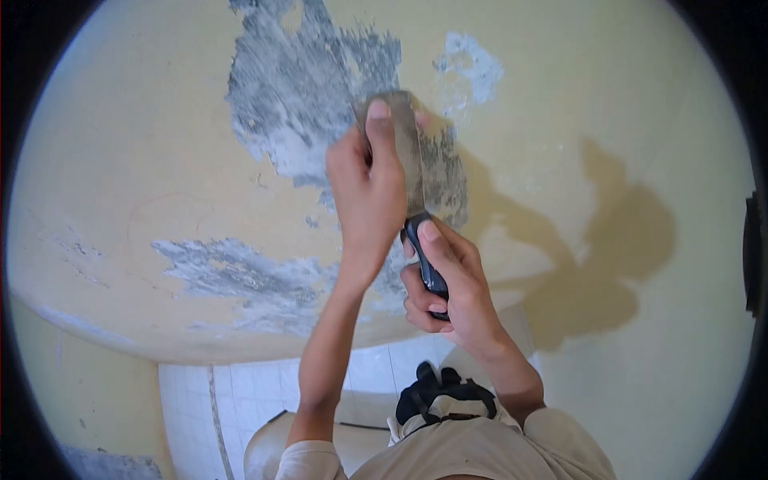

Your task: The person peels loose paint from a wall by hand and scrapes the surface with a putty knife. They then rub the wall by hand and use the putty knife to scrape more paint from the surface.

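Note:
A scraper with a broad metal blade and a black handle is held up against a yellow wall. My right hand is wrapped round its handle. Higher up, my left hand grips the blade, with the thumb lying flat on the metal and the other fingers partly hidden behind it. The blade's top edge lies at the border of a large bare grey patch, where the paint is off. More grey surface shows to the right of the blade.
Another scraped patch stretches across the lower wall, and a small whitish patch is at the upper right. White floor tiles show below. A dark object is at the right edge. Shadows fall on the wall at right.

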A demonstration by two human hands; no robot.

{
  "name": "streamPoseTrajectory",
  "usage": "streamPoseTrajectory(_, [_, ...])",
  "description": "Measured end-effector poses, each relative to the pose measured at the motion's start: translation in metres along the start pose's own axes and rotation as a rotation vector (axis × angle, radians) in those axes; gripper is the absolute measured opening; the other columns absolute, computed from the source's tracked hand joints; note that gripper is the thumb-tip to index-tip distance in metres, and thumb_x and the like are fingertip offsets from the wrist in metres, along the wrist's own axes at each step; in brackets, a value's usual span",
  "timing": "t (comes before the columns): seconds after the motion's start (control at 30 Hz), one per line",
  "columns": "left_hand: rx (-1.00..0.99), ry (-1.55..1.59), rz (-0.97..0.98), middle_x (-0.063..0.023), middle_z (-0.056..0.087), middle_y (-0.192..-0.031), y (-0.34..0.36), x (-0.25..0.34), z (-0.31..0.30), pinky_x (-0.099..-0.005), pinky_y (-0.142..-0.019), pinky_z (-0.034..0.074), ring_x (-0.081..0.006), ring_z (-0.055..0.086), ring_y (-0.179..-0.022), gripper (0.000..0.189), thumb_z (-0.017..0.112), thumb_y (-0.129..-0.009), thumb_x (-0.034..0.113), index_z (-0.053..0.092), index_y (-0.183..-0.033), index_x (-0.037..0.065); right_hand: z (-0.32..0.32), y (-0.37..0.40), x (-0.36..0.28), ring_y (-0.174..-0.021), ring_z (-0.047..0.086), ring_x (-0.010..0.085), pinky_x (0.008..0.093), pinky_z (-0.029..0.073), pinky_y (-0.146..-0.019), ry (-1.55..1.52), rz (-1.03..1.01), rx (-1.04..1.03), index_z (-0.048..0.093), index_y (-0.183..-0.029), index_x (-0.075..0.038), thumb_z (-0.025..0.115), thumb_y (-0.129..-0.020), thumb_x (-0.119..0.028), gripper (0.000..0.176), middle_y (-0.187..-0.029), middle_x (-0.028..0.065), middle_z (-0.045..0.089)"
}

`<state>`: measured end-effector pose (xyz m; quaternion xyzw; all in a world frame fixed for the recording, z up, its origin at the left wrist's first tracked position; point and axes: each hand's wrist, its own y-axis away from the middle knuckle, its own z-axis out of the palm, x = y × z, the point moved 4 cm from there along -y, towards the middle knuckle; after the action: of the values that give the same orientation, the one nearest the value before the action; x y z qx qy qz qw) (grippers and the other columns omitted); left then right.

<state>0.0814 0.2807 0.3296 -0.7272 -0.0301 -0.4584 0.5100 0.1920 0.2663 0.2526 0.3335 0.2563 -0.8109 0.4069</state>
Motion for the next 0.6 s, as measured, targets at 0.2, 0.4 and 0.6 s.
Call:
streamPoseTrajectory(0.2, [-0.105,0.011,-0.16,0.0034,0.06,-0.068,0.001,-0.002,0.0,-0.0234,-0.052,0.031,-0.003,0.041,-0.058,0.04,0.05,-0.101,0.032,0.075,-0.095,0.0,0.004,0.005,0.002,-0.033,0.018,0.0059,0.023,0.017,-0.031,-0.197,0.082,-0.077,0.046,-0.095,-0.01,0.039,-0.105,-0.044,0.036,-0.048,-0.0031,0.028])
streamPoseTrajectory(0.4, [-0.057,0.023,-0.004,-0.0073,0.05,-0.051,-0.033,0.029,0.002,-0.033,-0.048,0.033,-0.0122,0.041,-0.05,0.048,0.041,-0.1,0.031,0.072,-0.089,-0.004,0.014,-0.007,-0.014,-0.029,0.015,0.0058,0.0235,0.016,-0.029,-0.163,0.02,-0.021,0.05,-0.1,-0.012,0.037,-0.104,-0.047,0.038,-0.047,-0.0042,0.026])
streamPoseTrajectory(0.6, [-0.11,-0.017,-0.006,-0.001,0.049,-0.054,-0.016,0.006,-0.005,-0.0293,-0.048,0.032,-0.0081,0.041,-0.052,0.044,0.044,-0.101,0.029,0.073,-0.09,-0.002,0.01,-0.004,0.0,-0.029,0.016,0.0054,0.0235,0.014,-0.03,-0.147,-0.013,-0.094,0.048,-0.097,-0.013,0.037,-0.104,-0.047,0.036,-0.048,-0.0045,0.025])
